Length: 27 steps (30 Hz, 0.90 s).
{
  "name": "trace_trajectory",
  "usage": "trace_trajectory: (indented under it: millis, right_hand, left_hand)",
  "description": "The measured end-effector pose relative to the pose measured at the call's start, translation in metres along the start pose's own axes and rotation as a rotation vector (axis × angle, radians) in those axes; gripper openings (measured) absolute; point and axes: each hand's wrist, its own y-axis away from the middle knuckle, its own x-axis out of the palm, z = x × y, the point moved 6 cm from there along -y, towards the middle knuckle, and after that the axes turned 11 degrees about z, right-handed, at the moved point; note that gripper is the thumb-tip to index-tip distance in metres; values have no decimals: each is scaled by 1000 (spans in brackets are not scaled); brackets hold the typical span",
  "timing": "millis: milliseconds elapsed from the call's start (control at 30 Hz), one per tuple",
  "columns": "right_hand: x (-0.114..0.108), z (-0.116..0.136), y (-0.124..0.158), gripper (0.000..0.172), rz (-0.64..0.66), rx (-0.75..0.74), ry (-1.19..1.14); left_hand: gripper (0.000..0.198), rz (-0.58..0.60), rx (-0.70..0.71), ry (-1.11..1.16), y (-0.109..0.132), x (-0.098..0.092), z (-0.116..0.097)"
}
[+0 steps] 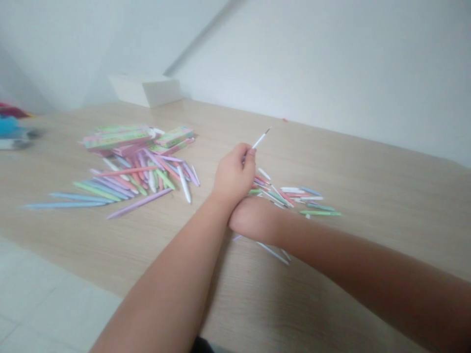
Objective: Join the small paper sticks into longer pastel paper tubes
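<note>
My left hand (234, 172) is raised over the wooden table (331, 157), fingers closed around a thin white pen refill (260, 139) whose tip points up and to the right. My right hand (252, 218) rests low on the table just behind and below the left wrist; its fingers are hidden by the left arm. Right beside both hands lies a small scatter of pen parts (298, 198) in white, pink, green and blue. A few thin white refills (274, 252) lie under my right forearm.
A larger heap of pastel pens (125, 184) lies to the left, with flat green and pink boxes (136, 137) behind it. A white box (147, 88) stands against the wall. Blurred coloured things (13, 130) sit at the far left edge.
</note>
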Motion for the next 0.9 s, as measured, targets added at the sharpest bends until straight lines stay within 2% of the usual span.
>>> trace_trajectory:
  millis: [67,167,267,367,400,467,567,733,900]
  right_hand:
    - [0,1,3,23,75,-65,106]
    - [-11,-4,23,18,59,-14,102]
    - [-16,-16,68,12,-33,215,-126]
    - [3,-32,129,10,-111,419,-430]
    - [10,-38,150,12,-169,464,-519]
    - [25,-54,189,27,-307,576,-608]
    - [36,-77,226,25,-494,698,-575]
    - [36,-96,238,23,-696,779,-580]
    - [46,-96,229,20,-655,775,-722]
  left_hand:
    - [30,-2,-8,-4,0,0,0]
    - [31,29,-5,17,0,2,0]
    - [30,194,51,78,2,14,-6]
    - [30,385,149,108,10,33,-18]
    - [29,440,185,105,13,39,-22]
    - [29,545,254,80,21,53,-30]
    - [29,679,318,-13,34,72,-36]
    - [32,803,340,-107,49,93,-36]
    - [34,843,330,-146,52,102,-32]
